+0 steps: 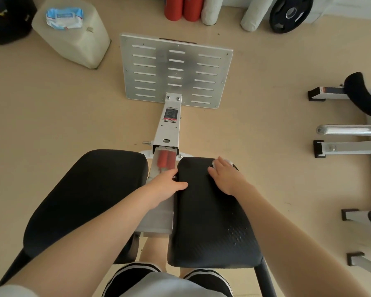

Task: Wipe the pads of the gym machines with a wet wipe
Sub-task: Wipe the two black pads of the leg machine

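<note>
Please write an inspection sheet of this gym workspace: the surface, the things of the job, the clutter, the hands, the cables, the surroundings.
Surface: beige floor, bare around the machine.
Job's things: right pad, with a shiny patch near its close end; left pad; white wet wipe under the fingers on the right pad.
Clutter: wipes pack on a pale container.
Hands: left hand grips the right pad's inner edge; right hand presses the wipe flat.
Cables: nothing seen.
Surroundings: metal footplate, red rollers, weight plate, other machine frames at right.

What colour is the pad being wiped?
Black, finely textured pad, seen in the head view.
</note>
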A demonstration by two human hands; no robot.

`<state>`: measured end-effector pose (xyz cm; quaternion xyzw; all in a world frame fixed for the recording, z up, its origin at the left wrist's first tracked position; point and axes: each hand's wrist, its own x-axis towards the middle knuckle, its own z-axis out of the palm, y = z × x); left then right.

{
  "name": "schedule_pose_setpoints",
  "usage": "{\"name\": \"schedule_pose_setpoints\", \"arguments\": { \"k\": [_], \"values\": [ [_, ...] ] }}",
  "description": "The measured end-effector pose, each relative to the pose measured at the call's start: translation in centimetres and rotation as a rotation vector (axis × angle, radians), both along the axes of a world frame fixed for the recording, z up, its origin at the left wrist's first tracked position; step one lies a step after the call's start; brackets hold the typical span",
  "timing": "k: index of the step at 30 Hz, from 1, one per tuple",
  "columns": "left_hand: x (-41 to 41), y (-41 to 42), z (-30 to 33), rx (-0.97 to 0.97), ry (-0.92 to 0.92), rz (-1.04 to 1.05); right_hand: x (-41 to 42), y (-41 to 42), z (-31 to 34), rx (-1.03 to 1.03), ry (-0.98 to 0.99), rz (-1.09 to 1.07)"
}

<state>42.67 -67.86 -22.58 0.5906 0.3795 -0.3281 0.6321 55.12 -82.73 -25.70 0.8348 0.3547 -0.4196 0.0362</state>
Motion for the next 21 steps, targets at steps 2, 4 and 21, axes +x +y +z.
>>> {"name": "schedule_pose_setpoints", "arguments": {
  "k": [2, 4, 21],
  "values": [
    [-0.1, -0.3, 0.4, -0.004, -0.004, 0.025, -1.3, 1.7, 0.4, 0.051, 0.015, 0.040],
    [-0.4, -0.6, 0.5, -0.001, -0.011, 0.039, -3.1, 3.8, 0.4, 0.099, 0.031, 0.122],
    [-1.5, -1.6, 0.2, -0.011, -0.031, 0.167, -3.5, 2.1, 1.8, 0.059, 0.111, -0.128]
  ]
}}
